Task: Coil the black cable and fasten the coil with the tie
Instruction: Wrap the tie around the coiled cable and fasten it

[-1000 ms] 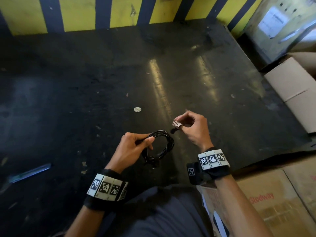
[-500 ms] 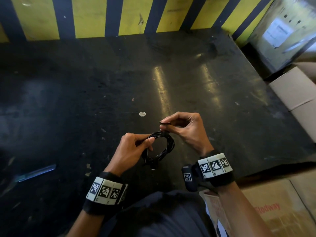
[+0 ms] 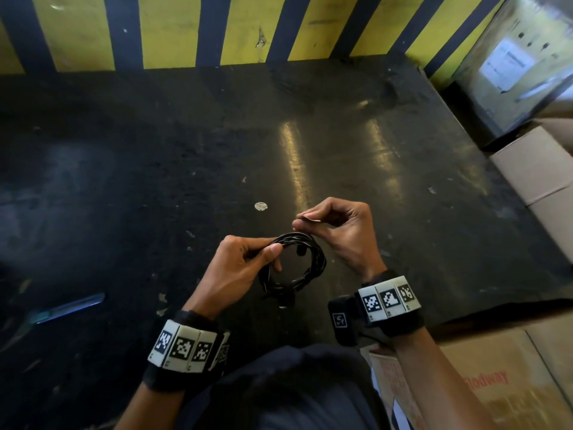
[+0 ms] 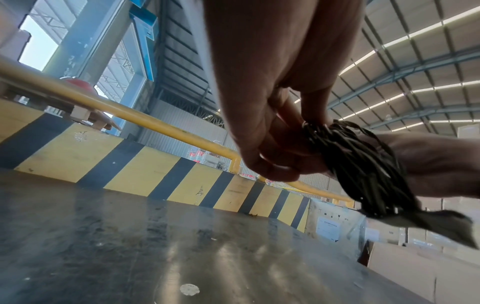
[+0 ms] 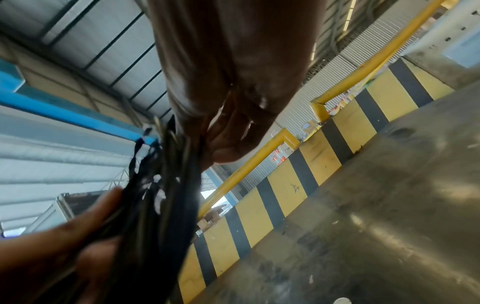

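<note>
Above the dark table [image 3: 387,169], right in front of me, I hold the cable [image 3: 313,262] up in the air. The coiling looks done — the cable is already a small round ring of many loops, about as wide as my palm. What is left is the tie [image 3: 311,219].

My left hand [image 3: 238,268] pinches the left side of the ring, thumb on top and fingers curled under it. My right hand [image 3: 344,231] is just past the top of the ring, and its thumb and first finger pinch the tie, a thin flat strip. I think the tie is not around the loops yet. I still have to wrap it round them and close it.

The cable is thin, black and a bit shiny. The loops sit close but not neat — some cross over each other. A small dark lump, maybe a plug, hangs at the bottom of the ring. In the left wrist view a flat dark flap [image 4: 441,228] sticks out under the bunch; I cannot tell what it is.
</note>
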Demonstrator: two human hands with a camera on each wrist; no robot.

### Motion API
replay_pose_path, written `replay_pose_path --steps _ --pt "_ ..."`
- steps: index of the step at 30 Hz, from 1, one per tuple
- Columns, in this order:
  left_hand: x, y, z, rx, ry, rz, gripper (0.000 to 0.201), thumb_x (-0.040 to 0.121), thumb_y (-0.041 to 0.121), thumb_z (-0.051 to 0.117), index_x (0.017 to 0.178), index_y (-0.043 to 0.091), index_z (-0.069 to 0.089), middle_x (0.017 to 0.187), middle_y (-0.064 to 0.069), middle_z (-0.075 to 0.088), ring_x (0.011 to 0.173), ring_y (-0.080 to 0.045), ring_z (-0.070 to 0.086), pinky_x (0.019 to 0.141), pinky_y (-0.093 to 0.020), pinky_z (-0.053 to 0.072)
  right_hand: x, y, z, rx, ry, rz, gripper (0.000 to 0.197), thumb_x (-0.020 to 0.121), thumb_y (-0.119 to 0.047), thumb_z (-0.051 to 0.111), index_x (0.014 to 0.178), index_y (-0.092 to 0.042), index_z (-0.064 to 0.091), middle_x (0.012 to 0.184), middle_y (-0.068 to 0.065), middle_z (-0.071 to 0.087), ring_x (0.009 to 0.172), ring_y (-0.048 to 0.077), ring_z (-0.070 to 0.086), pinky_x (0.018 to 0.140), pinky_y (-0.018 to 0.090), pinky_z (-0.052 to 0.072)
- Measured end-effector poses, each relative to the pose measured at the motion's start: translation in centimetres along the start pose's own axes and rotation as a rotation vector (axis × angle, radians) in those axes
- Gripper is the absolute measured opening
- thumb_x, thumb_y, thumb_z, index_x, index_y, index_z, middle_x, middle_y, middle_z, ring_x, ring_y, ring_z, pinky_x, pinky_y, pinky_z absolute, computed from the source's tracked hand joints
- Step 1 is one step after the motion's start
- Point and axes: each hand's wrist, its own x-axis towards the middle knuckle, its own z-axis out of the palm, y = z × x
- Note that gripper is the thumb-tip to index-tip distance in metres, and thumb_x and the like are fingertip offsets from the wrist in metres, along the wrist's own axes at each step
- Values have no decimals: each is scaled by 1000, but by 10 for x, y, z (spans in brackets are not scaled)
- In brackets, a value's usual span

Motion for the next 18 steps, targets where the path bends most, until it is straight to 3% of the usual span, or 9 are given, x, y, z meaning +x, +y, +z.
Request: replay_pose_path --steps 4,8,12,15,18 --pt "-2 -8 -2 15 21 -15 22 100 24 59 89 22 78 84 -12 78 79 -30 74 73 -40 62 -1 -13 -5 80 -94 191 14 82 -6 83 84 6 76 86 22 81 79 29 80 77 32 63" --pt "-3 -10 -2 -10 58 -24 22 100 23 58 92 21 78 86 -13 79 85 -31 75 79 -43 61 -2 -13 -5 -96 -175 203 22 92 -23 75 92 -1 81 89 17 82 80 17 75 82 35 59" --pt "-4 -10 0 17 64 -5 18 99 23 58 108 28 73 83 -8 79 81 -28 75 75 -43 63 -5 -16 1 -117 -240 240 28 99 -22 66 94 2 79 91 22 81 77 14 75 75 21 58" --pt "-5 -11 1 57 90 14 20 98 23 59 109 37 69 80 -5 77 65 -22 71 58 -37 60 -4 -17 1 -140 -285 242 29 101 -23 62 99 1 78 94 24 80 80 19 75 81 31 58" --pt "-5 -15 -1 58 122 24 18 99 23 60 107 30 75 77 -6 77 69 -32 70 62 -48 58 -4 -21 -3 -137 -370 270 20 98 -18 67 109 -4 76 100 16 81 90 15 75 86 24 57"
